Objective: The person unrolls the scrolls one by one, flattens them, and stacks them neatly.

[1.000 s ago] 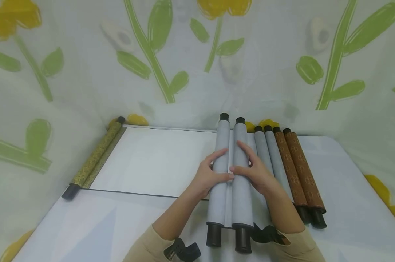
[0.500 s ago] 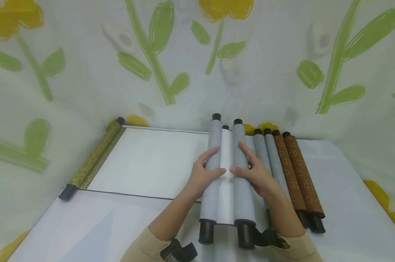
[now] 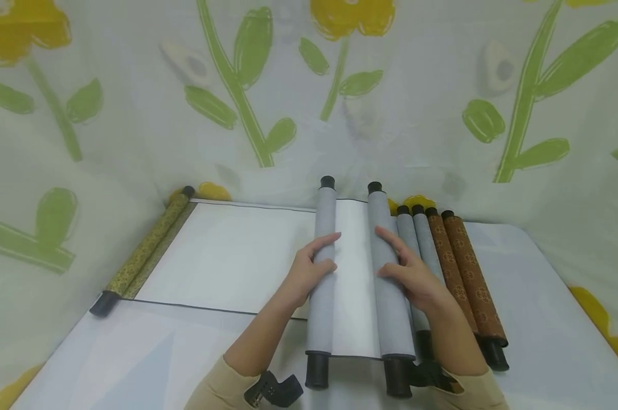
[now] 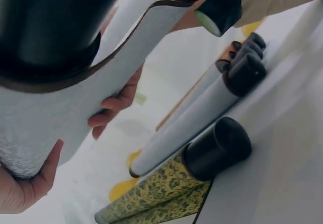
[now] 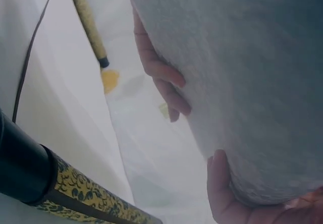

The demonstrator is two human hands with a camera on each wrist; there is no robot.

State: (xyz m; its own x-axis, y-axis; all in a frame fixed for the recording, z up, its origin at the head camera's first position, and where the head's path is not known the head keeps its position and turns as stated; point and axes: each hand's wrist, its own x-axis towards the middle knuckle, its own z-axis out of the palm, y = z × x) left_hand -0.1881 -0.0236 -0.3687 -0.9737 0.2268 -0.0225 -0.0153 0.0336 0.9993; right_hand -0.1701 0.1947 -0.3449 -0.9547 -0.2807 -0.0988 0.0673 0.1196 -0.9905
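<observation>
Both hands hold a grey-blue scroll (image 3: 355,285), partly unrolled, with a strip of white paper between its two black-ended rollers. My left hand (image 3: 309,272) grips the left roller (image 3: 320,310), thumb and index finger on the near side. Round the right roller (image 3: 395,319) curl the fingers of my right hand (image 3: 411,278). In the left wrist view, fingertips (image 4: 112,107) wrap the scroll's underside, which is raised over the table. Below it lies a yellow-patterned scroll (image 3: 147,250), spread open; its right roll (image 4: 161,186) is hidden in the head view and shows in both wrist views.
On the right, a rolled grey-blue scroll (image 3: 428,242) and a brown flower-patterned scroll (image 3: 467,267) lie side by side on the white table (image 3: 524,319). A flower-printed curtain (image 3: 416,114) stands behind the table's far edge.
The two rollers have moved apart, the left hand going left and the right hand slightly right. The white strip between them has widened from a narrow gap.
</observation>
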